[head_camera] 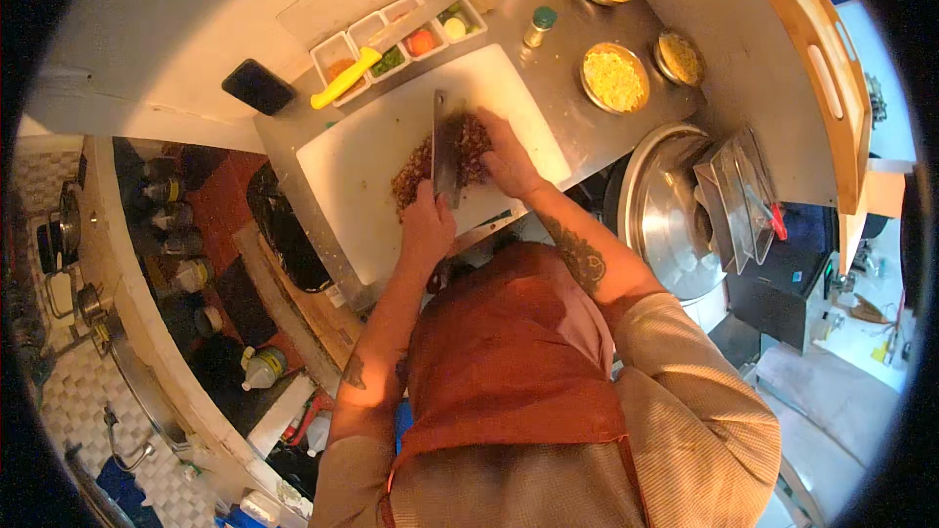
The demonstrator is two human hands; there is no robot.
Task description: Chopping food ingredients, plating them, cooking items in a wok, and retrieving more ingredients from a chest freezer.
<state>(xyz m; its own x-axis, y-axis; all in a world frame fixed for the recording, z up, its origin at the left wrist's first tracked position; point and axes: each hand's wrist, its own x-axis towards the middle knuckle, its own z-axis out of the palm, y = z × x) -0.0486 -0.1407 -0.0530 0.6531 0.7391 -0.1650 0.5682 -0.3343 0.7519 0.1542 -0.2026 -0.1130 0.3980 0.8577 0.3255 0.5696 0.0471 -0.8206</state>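
My left hand (428,224) grips a wide metal cleaver (444,154) at its near end; the handle is hidden in the fist. Its blade, with a small hole near the far end, stands edge-down across a heap of finely chopped brown food (414,165). Cupped against the heap's right side is my right hand (511,154), thumb and fingers apart; some fingertips are hard to make out. Under both lies a white cutting board (345,198). Beyond it, a yellow-handled knife (348,78) rests across a row of white plastic containers (359,33) holding cut vegetables.
Metal bowls of yellow shredded food (615,78) stand at the back right, near a green-lidded shaker (540,27). A black phone (258,86) leans at the back left. Right of the counter sits a large round metal lid (671,213). Bottles (264,368) fill shelving at left.
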